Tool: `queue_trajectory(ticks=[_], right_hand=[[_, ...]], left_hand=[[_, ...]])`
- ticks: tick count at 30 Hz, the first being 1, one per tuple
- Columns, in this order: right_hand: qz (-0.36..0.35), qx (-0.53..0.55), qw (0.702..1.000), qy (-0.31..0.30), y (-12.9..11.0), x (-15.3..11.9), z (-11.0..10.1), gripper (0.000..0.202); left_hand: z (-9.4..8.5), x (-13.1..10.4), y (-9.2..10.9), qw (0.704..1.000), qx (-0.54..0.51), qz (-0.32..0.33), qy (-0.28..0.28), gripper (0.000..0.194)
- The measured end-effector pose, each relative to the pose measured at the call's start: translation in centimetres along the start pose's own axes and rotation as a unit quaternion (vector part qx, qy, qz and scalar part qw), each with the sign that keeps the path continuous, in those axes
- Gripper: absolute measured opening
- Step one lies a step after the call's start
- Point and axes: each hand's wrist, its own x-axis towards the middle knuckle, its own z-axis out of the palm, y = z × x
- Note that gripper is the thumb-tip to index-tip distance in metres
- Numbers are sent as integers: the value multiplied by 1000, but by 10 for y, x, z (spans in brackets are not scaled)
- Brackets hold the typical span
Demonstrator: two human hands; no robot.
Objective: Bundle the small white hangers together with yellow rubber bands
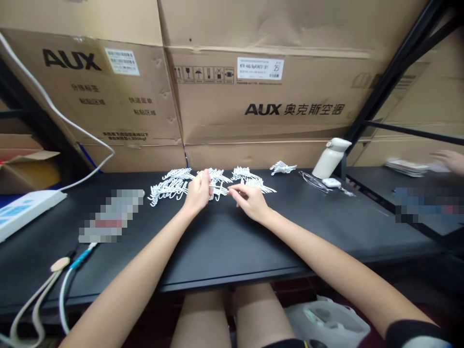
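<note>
My left hand is closed around one end of a thin white hook, just above the black table. Thumb and fingertips of my right hand pinch together at the other end of it. Behind and beside the hands lie several rows of similar white hooks: a long row to the left, another row behind, and one by my right hand. Part of the middle hooks is hidden by my left hand. A small separate bunch of hooks lies farther right.
Large cardboard boxes stand behind the black table. A cream bottle, glasses and a small white case sit at right. A blurred-out phone with a cable and a white power strip lie left. Another person's hand shows far right.
</note>
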Motion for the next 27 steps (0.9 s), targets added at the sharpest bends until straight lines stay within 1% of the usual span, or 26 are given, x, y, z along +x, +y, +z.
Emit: queue_trajectory(ticks=[3, 5, 8, 11, 14, 19, 24, 27], right_hand=[[38, -50, 998, -32, 10, 2, 0, 20], [48, -87, 993, -69, 17, 4, 1, 24], [53, -109, 984, -127, 21, 5, 1, 32], [39, -123, 980, -152, 18, 5, -2, 31], [43, -150, 976, -149, 14, 6, -6, 27], [97, -183, 971, -116, 20, 8, -12, 18], [70, -168, 979, -90, 32, 8, -10, 19], [63, -153, 983, -81, 32, 8, -9, 18]], left_hand=[[-4, 7, -1, 995, -93, -44, 10, 33], [-5, 9, -2, 990, -129, -64, 10, 32], [-3, 9, -4, 990, -122, -69, 6, 33], [-1, 6, -7, 997, -58, -52, -16, 33], [1, 4, -7, 999, -6, -36, -31, 33], [3, 4, -7, 999, 2, -27, -33, 33], [6, 0, -7, 998, 4, -30, -48, 35], [6, -1, -7, 998, 5, -27, -53, 34]])
